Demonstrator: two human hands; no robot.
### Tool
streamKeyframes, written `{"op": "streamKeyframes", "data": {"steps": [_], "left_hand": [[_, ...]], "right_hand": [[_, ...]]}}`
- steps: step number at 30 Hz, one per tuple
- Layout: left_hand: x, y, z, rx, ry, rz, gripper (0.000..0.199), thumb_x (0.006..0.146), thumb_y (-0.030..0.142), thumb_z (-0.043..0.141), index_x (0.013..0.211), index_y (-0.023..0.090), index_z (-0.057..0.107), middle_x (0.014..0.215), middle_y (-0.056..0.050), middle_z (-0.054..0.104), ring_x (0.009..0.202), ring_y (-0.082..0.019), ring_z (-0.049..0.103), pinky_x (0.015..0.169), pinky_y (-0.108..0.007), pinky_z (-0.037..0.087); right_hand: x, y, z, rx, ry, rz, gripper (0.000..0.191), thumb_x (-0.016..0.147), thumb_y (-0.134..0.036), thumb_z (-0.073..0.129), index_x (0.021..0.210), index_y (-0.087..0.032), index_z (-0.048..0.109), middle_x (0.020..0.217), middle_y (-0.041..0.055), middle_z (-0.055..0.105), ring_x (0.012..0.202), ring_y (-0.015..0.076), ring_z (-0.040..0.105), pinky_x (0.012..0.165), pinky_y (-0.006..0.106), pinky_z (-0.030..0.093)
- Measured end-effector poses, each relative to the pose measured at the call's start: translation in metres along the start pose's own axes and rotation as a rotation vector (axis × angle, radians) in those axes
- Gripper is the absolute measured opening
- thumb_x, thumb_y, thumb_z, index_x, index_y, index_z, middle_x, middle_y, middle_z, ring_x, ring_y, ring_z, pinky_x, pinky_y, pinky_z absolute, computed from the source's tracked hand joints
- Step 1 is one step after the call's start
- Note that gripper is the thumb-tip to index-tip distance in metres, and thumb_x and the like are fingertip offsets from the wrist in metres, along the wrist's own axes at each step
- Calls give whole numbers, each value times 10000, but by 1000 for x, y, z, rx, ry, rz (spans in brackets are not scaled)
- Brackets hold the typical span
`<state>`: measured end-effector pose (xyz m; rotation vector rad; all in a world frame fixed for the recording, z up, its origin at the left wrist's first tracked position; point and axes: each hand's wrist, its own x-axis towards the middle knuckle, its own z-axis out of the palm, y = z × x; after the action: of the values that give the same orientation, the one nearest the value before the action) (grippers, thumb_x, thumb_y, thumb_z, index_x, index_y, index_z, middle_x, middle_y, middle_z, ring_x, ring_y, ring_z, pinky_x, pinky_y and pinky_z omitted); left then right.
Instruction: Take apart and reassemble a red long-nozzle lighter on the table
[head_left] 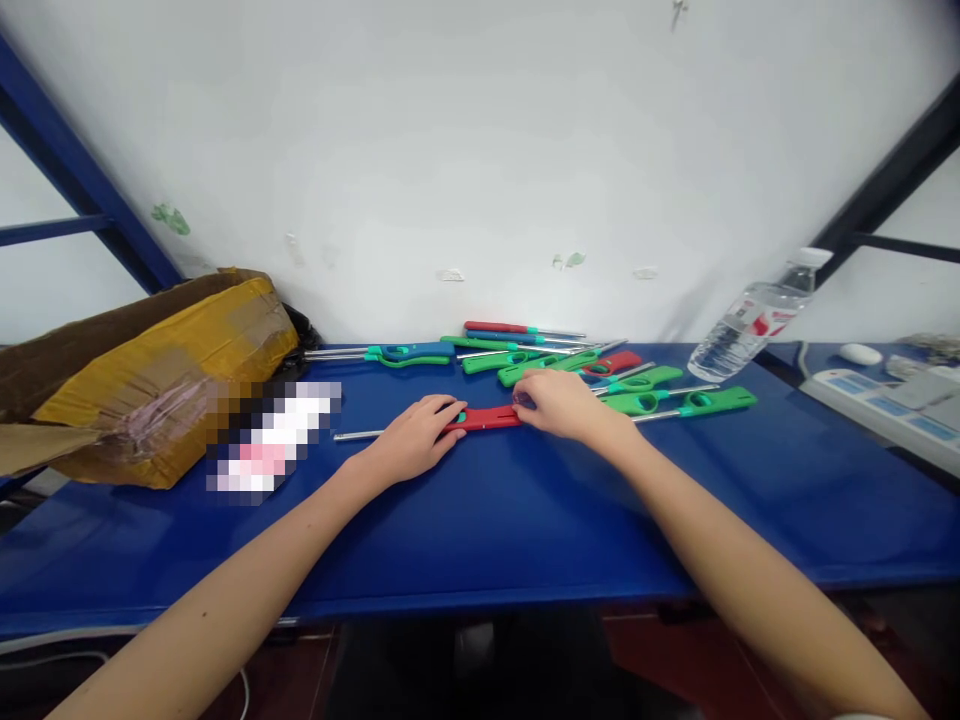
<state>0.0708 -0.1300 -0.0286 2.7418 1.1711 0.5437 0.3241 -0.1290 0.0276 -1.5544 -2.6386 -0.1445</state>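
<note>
A red long-necked lighter (493, 418) lies flat near the middle of the blue table, its metal tube pointing left. My left hand (421, 436) is closed on it around the trigger part, thumb and fingers on either side of the body. At the right end of the red handle is my right hand (553, 402), fingers curled in a pinch; what is between the fingertips is too small to make out. Behind and to the right, several green lighters (720, 401) lie in a loose pile with red and blue ones. A blue and green lighter (412, 354) rests behind my left hand.
An open cardboard box (169, 380) wrapped in yellow tape stands at the left, with a pixelated item beside it. At the back right a water bottle (756, 315) leans at a tilt. A white power strip (885, 405) sits at the far right. A white wall rises behind the table (465, 540).
</note>
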Motion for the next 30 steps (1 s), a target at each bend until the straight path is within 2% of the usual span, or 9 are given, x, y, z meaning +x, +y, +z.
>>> {"op": "streamKeyframes", "data": {"steps": [4,9,15,19,22,24,26,28,30], "left_hand": [[0,-1,1,-10,18,28,433,999,376,433,1366,168,530,1356,-147,551,1242,-287,526,1068,-451,446],[-1,0,-1,-5,20,22,431,1000,376,435,1368,170,524,1358,-143,548,1240,-283,526,1060,-443,448],[1,2,-4,-14,-11,10,431,1000,366,434,1365,154,521,1360,-141,548,1247,-279,517,1066,-436,442],[0,1,-3,-18,-12,-1,438,997,377,438,1369,159,513,1372,-137,538,1257,-277,510,1072,-436,438],[0,0,-3,-16,-16,9,428,991,369,451,1344,138,523,1360,-148,545,1252,-282,514,1073,-446,436],[1,1,-3,-15,-12,29,405,988,352,458,1320,130,529,1342,-152,560,1248,-285,516,1071,-451,436],[1,2,-4,-18,-1,41,378,985,329,461,1303,135,525,1332,-150,569,1250,-286,515,1067,-453,437],[1,3,-4,-20,5,47,357,982,309,462,1294,144,516,1328,-148,571,1251,-286,512,1062,-452,438],[2,5,-5,-19,5,47,343,983,298,459,1287,148,508,1324,-148,571,1245,-287,514,1053,-448,441]], "right_hand": [[-2,1,-5,-18,20,-26,163,869,-216,544,919,-192,698,973,64,701,804,198,650,608,262,366],[-4,20,-13,9,92,32,180,876,-245,550,970,-195,695,1030,69,708,876,206,645,654,257,400],[-5,36,-5,-31,-119,86,175,844,-252,588,904,-213,748,918,68,748,842,239,671,613,279,387],[0,38,4,42,-93,32,175,856,-262,592,916,-226,753,905,61,752,838,232,671,614,274,394],[2,42,8,157,58,14,183,878,-255,568,924,-211,739,908,53,749,809,211,662,653,273,418],[1,43,9,229,224,32,203,906,-261,531,903,-190,721,854,55,735,745,195,645,660,278,427],[-2,40,8,288,463,54,243,941,-298,489,909,-175,697,818,63,711,720,190,629,675,287,442],[-6,33,6,329,736,49,285,968,-335,449,920,-167,674,846,82,689,758,194,626,717,302,465],[-8,25,4,339,950,15,321,980,-362,417,898,-170,661,886,100,668,809,202,622,759,322,482]]}}
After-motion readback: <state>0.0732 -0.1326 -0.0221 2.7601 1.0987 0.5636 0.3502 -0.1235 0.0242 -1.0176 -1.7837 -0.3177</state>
